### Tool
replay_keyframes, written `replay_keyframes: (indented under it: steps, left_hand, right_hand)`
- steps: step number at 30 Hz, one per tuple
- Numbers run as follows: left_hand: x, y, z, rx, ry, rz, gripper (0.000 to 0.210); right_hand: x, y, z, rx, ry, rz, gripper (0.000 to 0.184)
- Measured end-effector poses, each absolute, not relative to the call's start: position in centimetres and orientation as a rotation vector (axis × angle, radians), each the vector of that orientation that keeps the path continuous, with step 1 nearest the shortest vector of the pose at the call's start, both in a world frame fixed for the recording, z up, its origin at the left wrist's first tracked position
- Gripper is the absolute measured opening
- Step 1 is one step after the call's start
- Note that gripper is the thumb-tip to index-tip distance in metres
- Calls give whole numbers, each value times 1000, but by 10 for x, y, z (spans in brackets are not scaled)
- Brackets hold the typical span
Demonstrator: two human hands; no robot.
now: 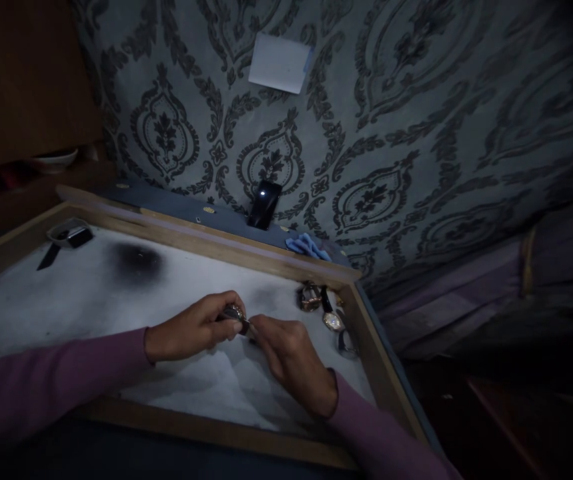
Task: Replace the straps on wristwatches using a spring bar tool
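Observation:
My left hand [196, 328] is closed round a wristwatch [233, 311], with the thumb and fingers at its round metal case. Close against it, my right hand [291, 353] has its fingers pinched together at the watch's right side. A thin shiny piece shows at those fingertips; whether it is a tool or part of the watch I cannot make out. Both hands are above the white-lined wooden tray [226, 430]. To the right lie a watch with a dark strap and a pale dial [333, 321], a chunky metal watch [310, 297] and another watch [347, 343].
A watch with a dark band [71, 233] lies in the tray's far left corner. Behind the raised wooden rim, a black phone [265, 204] leans on the patterned wall beside a crumpled blue cloth [308, 246]. A white paper [280, 63] is on the wall.

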State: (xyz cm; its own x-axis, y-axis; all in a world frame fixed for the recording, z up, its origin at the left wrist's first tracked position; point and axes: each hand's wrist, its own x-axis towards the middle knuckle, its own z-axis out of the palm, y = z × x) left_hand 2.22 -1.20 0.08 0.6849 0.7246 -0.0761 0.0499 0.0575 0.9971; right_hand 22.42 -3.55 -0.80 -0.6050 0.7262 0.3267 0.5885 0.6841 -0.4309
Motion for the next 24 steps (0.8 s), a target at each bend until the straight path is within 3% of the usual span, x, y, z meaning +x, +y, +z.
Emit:
replay_keyframes:
  steps: [14,24]
  left_hand:
    - [24,-10,-5,1313,623,595,24]
    - [26,-11,2,1403,701,597,14]
  right_hand:
    - [225,-37,-4,-1022,-2446,271,24]
    - [225,-36,-7,-1065,-2487,297,20]
